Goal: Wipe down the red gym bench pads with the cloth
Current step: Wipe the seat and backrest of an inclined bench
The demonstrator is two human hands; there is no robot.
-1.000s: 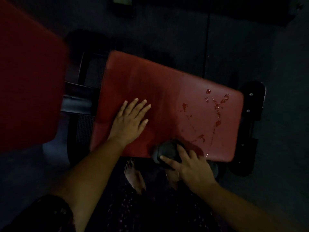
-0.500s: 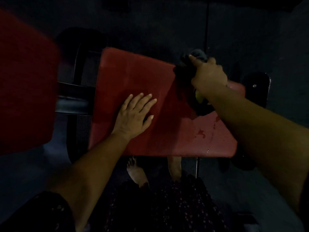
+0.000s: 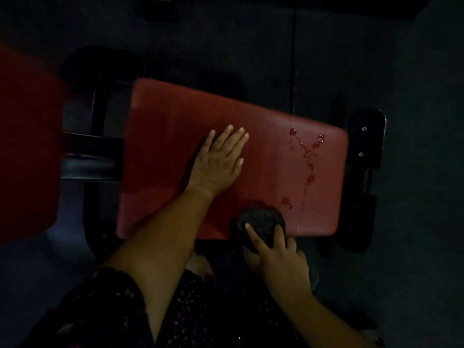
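Note:
A red seat pad (image 3: pixel 175 126) fills the middle of the dim view. Shiny droplets (image 3: pixel 310 156) streak its right part. My left hand (image 3: pixel 218 164) lies flat on the pad's middle, fingers straight and pointing away. My right hand (image 3: pixel 276 262) grips a bunched dark cloth (image 3: pixel 261 222) at the pad's near edge, just below the droplets. A second red pad (image 3: pixel 25 151) stands at the far left, blurred.
A black metal frame (image 3: pixel 93 156) joins the two pads, and a black bracket (image 3: pixel 364 146) sticks out at the seat's right end. Dark rubber floor (image 3: pixel 414 222) lies all around. My bare foot (image 3: pixel 200 270) and patterned clothing show under the near edge.
My right hand has swept the cloth back from the pad's far edge to its near edge. My left hand has stayed flat in the middle.

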